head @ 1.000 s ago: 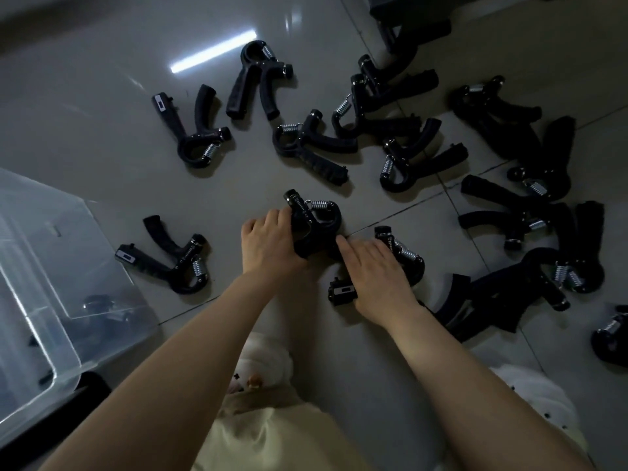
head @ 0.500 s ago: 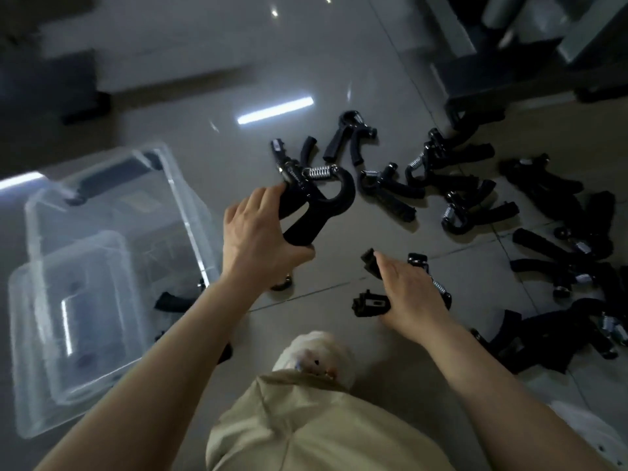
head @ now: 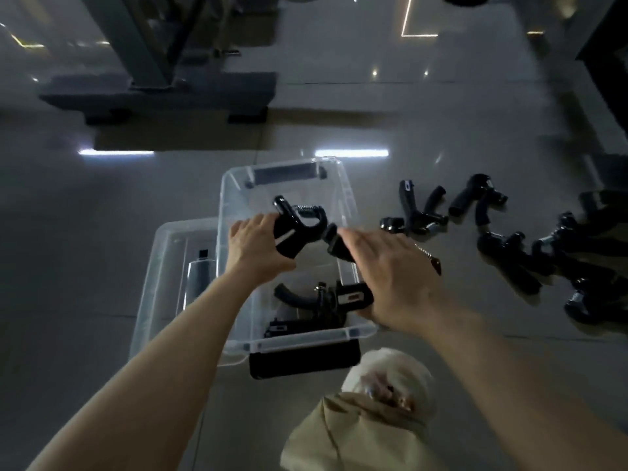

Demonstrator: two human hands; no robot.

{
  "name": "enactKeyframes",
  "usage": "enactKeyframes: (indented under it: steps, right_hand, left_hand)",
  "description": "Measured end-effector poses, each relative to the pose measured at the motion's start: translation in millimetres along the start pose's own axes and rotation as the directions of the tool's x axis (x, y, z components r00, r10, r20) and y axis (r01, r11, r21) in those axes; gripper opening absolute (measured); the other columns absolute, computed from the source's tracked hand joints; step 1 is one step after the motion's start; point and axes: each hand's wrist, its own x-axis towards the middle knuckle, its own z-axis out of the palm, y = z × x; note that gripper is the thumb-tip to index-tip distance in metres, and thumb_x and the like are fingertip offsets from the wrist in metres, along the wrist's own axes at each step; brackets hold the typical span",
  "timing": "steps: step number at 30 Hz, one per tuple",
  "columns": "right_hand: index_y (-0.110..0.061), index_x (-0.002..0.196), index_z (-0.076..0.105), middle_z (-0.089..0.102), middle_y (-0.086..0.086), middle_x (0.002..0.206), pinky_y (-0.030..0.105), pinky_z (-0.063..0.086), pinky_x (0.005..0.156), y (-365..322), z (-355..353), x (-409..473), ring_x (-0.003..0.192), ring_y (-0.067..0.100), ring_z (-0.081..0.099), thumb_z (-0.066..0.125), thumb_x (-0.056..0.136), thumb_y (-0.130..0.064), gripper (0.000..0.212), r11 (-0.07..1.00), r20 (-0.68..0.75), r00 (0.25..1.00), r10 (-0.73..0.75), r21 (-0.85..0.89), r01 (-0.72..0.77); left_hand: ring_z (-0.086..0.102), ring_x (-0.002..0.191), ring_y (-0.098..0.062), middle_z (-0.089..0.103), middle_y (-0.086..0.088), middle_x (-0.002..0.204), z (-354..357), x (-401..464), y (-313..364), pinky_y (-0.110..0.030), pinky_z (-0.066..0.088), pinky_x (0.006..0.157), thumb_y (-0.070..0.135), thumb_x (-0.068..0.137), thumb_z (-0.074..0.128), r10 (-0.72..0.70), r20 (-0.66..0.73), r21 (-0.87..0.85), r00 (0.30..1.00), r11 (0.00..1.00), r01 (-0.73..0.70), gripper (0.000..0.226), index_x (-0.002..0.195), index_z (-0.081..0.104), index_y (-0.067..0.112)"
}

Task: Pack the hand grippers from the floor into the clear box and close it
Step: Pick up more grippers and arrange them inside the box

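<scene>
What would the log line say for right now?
step: packing | left hand: holds gripper over box | right hand: holds gripper | lid: off

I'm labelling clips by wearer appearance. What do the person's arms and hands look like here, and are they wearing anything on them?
Both forearms are bare as far as the frame shows, with no sleeves in view. The left hand wears no glove, ring or watch that I can see. The right hand is also ungloved; a thin chain with a small dark pendant hangs by it, though what it hangs from is unclear.
</scene>
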Motion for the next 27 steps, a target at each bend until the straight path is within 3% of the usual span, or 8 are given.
enactKeyframes:
  steps: [3,6,8,11,15,18,21,27]
  right_hand:
    - [-0.001,0.130,0.046,0.063,0.018,0.113,0.042,0.049,0.088,-20.4,16.2,20.0,0.100,0.034,0.063,0.074,0.047,-0.003,0.087,0.993,0.046,0.992,-0.117,0.018,0.116]
    - [-0.005,0.126,0.042,0.064,0.016,0.111,0.038,0.050,0.084,-31.0,33.7,35.7,0.097,0.030,0.064,0.079,0.051,-0.023,0.085,0.981,0.085,0.979,-0.186,-0.038,0.190]
    - [-0.005,0.124,0.046,0.065,0.017,0.107,0.038,0.051,0.081,-34.8,41.3,45.0,0.093,0.031,0.064,0.077,0.049,-0.019,0.082,0.975,0.129,0.968,-0.215,-0.034,0.221]
    - [-0.002,0.121,0.055,0.065,0.019,0.101,0.038,0.052,0.079,-41.9,46.2,57.8,0.088,0.032,0.065,0.076,0.044,-0.012,0.080,0.966,0.205,0.948,-0.245,-0.024,0.256]
    - [-0.003,0.121,0.056,0.066,0.020,0.100,0.039,0.053,0.079,-42.9,51.0,68.4,0.086,0.032,0.065,0.077,0.046,-0.011,0.078,0.960,0.241,0.933,-0.267,-0.012,0.278]
    - [-0.004,0.122,0.055,0.066,0.020,0.102,0.038,0.053,0.079,-38.7,49.1,68.2,0.086,0.031,0.065,0.064,0.055,-0.010,0.068,0.965,0.238,0.936,-0.259,0.015,0.263]
    - [-0.006,0.123,0.056,0.066,0.019,0.106,0.037,0.052,0.082,-39.0,48.7,64.2,0.090,0.029,0.065,0.056,0.059,-0.012,0.064,0.960,0.264,0.925,-0.274,0.021,0.278]
    - [-0.006,0.119,0.058,0.066,0.016,0.100,0.034,0.050,0.078,-42.6,62.8,63.1,0.085,0.027,0.064,0.072,0.054,-0.019,0.068,0.959,0.341,0.902,-0.265,-0.001,0.282]
  left_hand:
    - [0.047,0.112,-0.023,0.056,-0.002,0.118,24.2,19.3,-15.8,-0.032,0.024,0.104,0.039,0.063,0.074,0.072,0.039,0.053,0.997,0.996,-0.074,0.070,0.126,0.047,0.021]
    - [0.048,0.115,-0.022,0.056,-0.001,0.122,39.9,47.6,-21.5,-0.030,0.021,0.105,0.034,0.075,0.065,0.129,0.099,0.085,0.987,0.987,-0.137,0.056,0.125,0.047,0.019]
    - [0.048,0.115,-0.021,0.056,0.000,0.122,49.1,64.5,-22.3,-0.030,0.020,0.107,0.044,0.071,0.067,0.159,0.140,0.129,0.977,0.976,-0.177,0.064,0.127,0.046,0.019]
    - [0.046,0.120,-0.021,0.054,-0.001,0.125,66.7,74.7,-29.5,-0.032,0.016,0.112,0.049,0.069,0.065,0.161,0.172,0.114,0.972,0.977,-0.182,0.071,0.130,0.044,0.019]
    - [0.043,0.125,-0.020,0.052,-0.001,0.133,96.7,73.2,-36.6,-0.031,0.015,0.110,0.042,0.088,0.047,0.208,0.288,0.118,0.935,0.961,-0.250,0.049,0.131,0.042,0.020]
    - [0.041,0.127,-0.017,0.051,0.003,0.134,115.6,72.0,-36.6,-0.030,0.015,0.109,0.036,0.092,0.042,0.229,0.338,0.154,0.913,0.943,-0.294,0.043,0.133,0.038,0.022]
    - [0.039,0.129,-0.016,0.049,0.003,0.134,123.4,70.9,-39.5,-0.031,0.014,0.112,0.039,0.085,0.052,0.189,0.326,0.160,0.926,0.955,-0.251,0.056,0.135,0.034,0.023]
    - [0.039,0.128,-0.018,0.045,0.001,0.137,118.6,77.5,-43.9,-0.035,0.013,0.113,0.051,0.072,0.062,0.190,0.357,0.166,0.915,0.951,-0.262,0.083,0.140,0.026,0.021]
